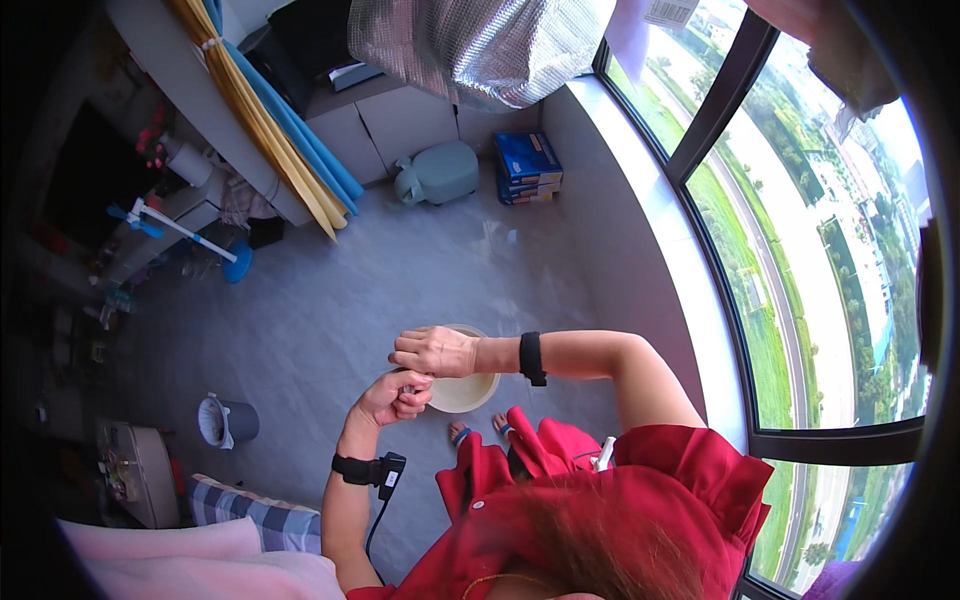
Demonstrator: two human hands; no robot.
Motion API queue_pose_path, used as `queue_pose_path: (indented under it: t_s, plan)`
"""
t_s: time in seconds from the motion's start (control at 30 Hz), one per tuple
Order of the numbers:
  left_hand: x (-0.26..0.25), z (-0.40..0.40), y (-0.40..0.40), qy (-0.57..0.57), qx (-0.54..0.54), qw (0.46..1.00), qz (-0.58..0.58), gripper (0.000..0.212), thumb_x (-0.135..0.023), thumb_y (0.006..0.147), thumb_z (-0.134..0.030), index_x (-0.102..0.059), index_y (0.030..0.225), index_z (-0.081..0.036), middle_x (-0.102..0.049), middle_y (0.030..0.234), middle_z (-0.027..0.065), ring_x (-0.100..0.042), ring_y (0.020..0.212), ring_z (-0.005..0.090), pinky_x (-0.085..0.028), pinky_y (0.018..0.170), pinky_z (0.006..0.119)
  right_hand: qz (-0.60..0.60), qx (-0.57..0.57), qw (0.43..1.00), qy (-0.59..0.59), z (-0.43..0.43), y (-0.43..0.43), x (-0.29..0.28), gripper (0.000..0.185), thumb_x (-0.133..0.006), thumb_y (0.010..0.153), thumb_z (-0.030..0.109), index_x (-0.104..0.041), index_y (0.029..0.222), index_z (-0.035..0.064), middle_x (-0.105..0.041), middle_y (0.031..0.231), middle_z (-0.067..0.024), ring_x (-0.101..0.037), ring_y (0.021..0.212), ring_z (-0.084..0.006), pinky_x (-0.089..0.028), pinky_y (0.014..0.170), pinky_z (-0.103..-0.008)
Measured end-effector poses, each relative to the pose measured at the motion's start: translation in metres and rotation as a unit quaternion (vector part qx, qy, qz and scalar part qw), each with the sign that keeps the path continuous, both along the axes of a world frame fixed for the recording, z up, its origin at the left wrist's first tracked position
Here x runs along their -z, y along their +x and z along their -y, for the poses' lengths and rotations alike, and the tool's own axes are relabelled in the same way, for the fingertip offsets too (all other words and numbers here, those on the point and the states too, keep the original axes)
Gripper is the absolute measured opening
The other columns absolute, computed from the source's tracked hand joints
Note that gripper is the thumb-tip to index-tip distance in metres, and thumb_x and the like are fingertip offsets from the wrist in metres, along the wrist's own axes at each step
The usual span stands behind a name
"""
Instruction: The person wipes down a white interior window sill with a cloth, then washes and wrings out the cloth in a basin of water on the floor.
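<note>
My left hand (395,397) is closed in a fist, palm side partly up, with a bit of something small and greyish showing between its fingers; what it is cannot be made out. Just above and against it lies my right hand (433,351), back up, its fingers curled downward so that anything in them is hidden. Below both hands a round cream-coloured basin (466,394) stands on the grey floor, partly covered by the right hand and wrist. Black straps circle both wrists, and a cable hangs from the left one.
My feet stand close to the basin. A lined waste bin (238,424) is at the left. Farther off are a grey-green animal-shaped seat (442,172), stacked blue boxes (527,159) and a blue-and-white stand fan (238,261). Silvery padded material (487,49) hangs overhead; windows line the right.
</note>
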State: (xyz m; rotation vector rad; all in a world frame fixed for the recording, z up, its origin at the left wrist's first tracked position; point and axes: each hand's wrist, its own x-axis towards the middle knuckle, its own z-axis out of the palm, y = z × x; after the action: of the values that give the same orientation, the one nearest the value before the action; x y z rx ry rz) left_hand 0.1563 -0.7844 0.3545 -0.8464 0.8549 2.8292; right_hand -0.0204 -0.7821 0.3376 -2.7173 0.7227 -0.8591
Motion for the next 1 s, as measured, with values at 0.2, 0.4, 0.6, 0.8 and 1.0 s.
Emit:
queue_pose_path:
  t_s: [0.2,0.4,0.6,0.8,1.0]
  plan:
    - [-0.006,-0.013,-0.007,-0.088,-0.03,0.993,0.066,0.035,-0.051,0.086,-0.018,-0.033,0.056,-0.016,-0.027,0.046,-0.0067,-0.019,0.037,0.0032,-0.013,0.034,0.021,-0.059,0.002,0.989,-0.135,0.014,0.003,0.002,0.013,-0.059,0.07,0.019,-0.051,0.074,0.0102,-0.049,0.061,-0.0013,-0.056,0.059,-0.0185,-0.046,0.049,-0.0312]
    - [-0.004,-0.016,-0.015,-0.315,-0.098,0.917,0.224,0.03,-0.055,0.081,-0.016,-0.041,0.055,-0.012,-0.035,0.045,-0.0051,-0.031,0.035,0.0048,-0.02,0.033,0.022,-0.18,0.02,0.979,-0.091,0.026,0.005,-0.006,0.01,-0.061,0.065,0.016,-0.053,0.064,0.0095,-0.057,0.055,-0.0037,-0.06,0.052,-0.0223,-0.044,0.043,-0.0332]
    - [0.022,-0.006,-0.01,-0.706,-0.078,0.626,0.324,0.021,-0.056,0.079,-0.02,-0.059,0.083,0.001,-0.06,0.076,0.023,-0.058,0.075,0.0406,-0.049,0.063,0.046,-0.287,0.085,0.952,0.062,0.026,0.018,-0.02,0.011,-0.058,0.069,0.018,-0.063,0.076,0.0099,-0.065,0.071,-0.0085,-0.064,0.068,-0.027,-0.051,0.059,-0.0362]
    - [0.046,0.009,-0.006,-0.765,-0.088,0.516,0.376,0.018,-0.056,0.081,-0.017,-0.052,0.087,-0.001,-0.061,0.069,0.0196,-0.061,0.068,0.0356,-0.05,0.06,0.044,-0.307,0.156,0.916,0.208,0.035,0.031,-0.005,0.016,-0.057,0.073,0.017,-0.066,0.083,0.009,-0.066,0.084,-0.0124,-0.063,0.081,-0.0307,-0.051,0.07,-0.0395]
    - [0.07,0.016,-0.01,-0.837,-0.11,0.401,0.356,0.011,-0.054,0.076,-0.008,-0.044,0.077,-0.003,-0.06,0.058,0.0146,-0.062,0.054,0.0292,-0.05,0.049,0.038,-0.223,0.213,0.886,0.345,0.028,0.027,0.005,0.02,-0.053,0.076,0.016,-0.066,0.089,0.0085,-0.064,0.09,-0.017,-0.061,0.086,-0.0339,-0.049,0.075,-0.0409]
